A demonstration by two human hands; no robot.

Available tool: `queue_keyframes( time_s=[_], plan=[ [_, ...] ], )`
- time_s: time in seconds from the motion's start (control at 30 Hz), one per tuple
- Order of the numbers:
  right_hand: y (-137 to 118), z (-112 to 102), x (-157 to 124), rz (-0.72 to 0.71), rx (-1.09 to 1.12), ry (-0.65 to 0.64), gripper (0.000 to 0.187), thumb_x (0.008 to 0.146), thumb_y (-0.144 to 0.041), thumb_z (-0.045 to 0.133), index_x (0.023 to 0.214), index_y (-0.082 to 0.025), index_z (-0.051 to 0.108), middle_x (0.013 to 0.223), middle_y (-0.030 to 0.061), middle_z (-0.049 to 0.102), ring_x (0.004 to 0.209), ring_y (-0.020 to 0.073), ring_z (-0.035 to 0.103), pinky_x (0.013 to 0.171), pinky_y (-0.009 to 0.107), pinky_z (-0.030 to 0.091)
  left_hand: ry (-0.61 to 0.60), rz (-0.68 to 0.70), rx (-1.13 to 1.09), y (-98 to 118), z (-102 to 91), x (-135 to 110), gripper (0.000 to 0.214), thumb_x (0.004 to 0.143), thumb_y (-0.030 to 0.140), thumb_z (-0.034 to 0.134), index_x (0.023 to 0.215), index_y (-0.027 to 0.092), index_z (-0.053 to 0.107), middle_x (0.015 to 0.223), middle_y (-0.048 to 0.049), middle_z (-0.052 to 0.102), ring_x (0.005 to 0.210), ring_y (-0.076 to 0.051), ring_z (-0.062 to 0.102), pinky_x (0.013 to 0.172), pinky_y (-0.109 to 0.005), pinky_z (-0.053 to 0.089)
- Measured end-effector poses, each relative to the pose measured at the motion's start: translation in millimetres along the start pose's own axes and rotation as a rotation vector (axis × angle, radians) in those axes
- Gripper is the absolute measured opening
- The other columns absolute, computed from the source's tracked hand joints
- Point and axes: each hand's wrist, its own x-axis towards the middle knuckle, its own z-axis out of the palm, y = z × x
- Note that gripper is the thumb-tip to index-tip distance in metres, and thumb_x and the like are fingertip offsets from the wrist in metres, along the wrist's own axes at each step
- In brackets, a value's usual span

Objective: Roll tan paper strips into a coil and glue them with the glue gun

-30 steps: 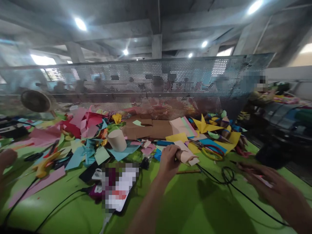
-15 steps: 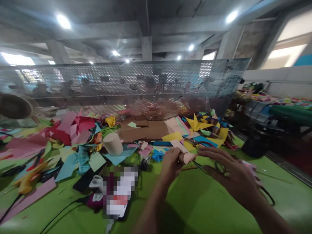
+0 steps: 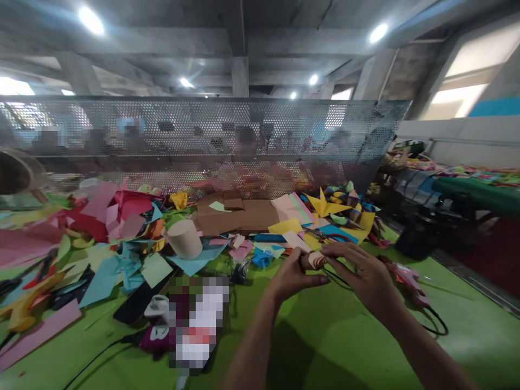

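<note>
Both my hands meet over the green table (image 3: 333,346) and grip one small rolled piece of pale pink paper (image 3: 316,259). My left hand (image 3: 293,276) closes round its left end, thumb stretched toward the right. My right hand (image 3: 365,273) pinches the right end with curled fingers. Most of the roll is hidden between the fingers. Behind my right hand a pink glue gun (image 3: 406,276) lies on the table with its black cord (image 3: 436,325).
Heaps of coloured paper scraps (image 3: 122,238) cover the table's left and back. A beige paper cylinder (image 3: 184,238), brown cardboard (image 3: 239,214), yellow folded star (image 3: 325,206) and paper cones lie there. A perforated metal screen (image 3: 203,141) stands behind. Other people sit beyond it.
My right hand has come in from the right and closed on the pink roll held by my left hand. The camera has turned slightly right.
</note>
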Motion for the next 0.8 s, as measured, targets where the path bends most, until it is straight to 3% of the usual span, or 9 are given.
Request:
queue_keyframes(
  time_s=[0.13,0.23,0.53,0.7,0.8],
  plan=[
    [-1,-1,-2,-0.011,-0.034,-0.035,0.012,0.091,-0.027,0.059,0.096,-0.025,0.070,0.098,0.0057,0.073,0.096,0.0241,0.068,0.086,0.040,0.055,0.012,-0.065,-0.035,8,-1.7,-5,0.047,0.079,0.066,0.058,0.088,0.020,0.048,0.087,0.0001,0.050,0.081,-0.014,0.047,0.073,-0.027,0.040],
    [-3,1,-6,-0.036,-0.060,-0.068,0.011,0.091,-0.025,0.059,0.098,-0.025,0.068,0.101,0.0063,0.071,0.099,0.0227,0.067,0.087,0.038,0.054,0.043,-0.084,0.017,9,-2.8,-7,0.051,0.088,0.070,0.036,0.082,0.021,0.047,0.081,0.0003,0.046,0.075,-0.014,0.042,0.071,-0.027,0.039],
    [-8,8,-10,-0.089,-0.035,-0.121,0.015,0.092,-0.021,0.058,0.104,-0.027,0.065,0.109,0.0064,0.067,0.104,0.0218,0.063,0.088,0.037,0.052,-0.008,-0.113,-0.015,19,-4.8,-7,0.035,0.089,0.054,0.047,0.082,0.019,0.043,0.082,0.0007,0.048,0.078,-0.014,0.045,0.077,-0.028,0.037],
    [-9,-4,-8,0.155,0.095,-0.082,0.018,0.090,-0.034,0.060,0.104,-0.024,0.058,0.118,0.0091,0.063,0.095,0.0200,0.064,0.082,0.035,0.053,-0.027,-0.163,0.027,24,-4.6,-7,0.029,0.087,0.048,0.052,0.086,0.019,0.047,0.089,-0.0006,0.053,0.086,-0.016,0.048,0.079,-0.028,0.038],
    [18,-27,-14,0.393,0.043,-0.008,0.031,0.088,-0.046,0.058,0.109,-0.023,0.055,0.102,0.0069,0.067,0.082,0.0193,0.066,0.071,0.033,0.054,-0.034,-0.169,0.076,28,-4.5,-8,0.030,0.088,0.048,0.051,0.085,0.019,0.048,0.085,0.0005,0.050,0.083,-0.015,0.047,0.079,-0.028,0.036]
  ],
)
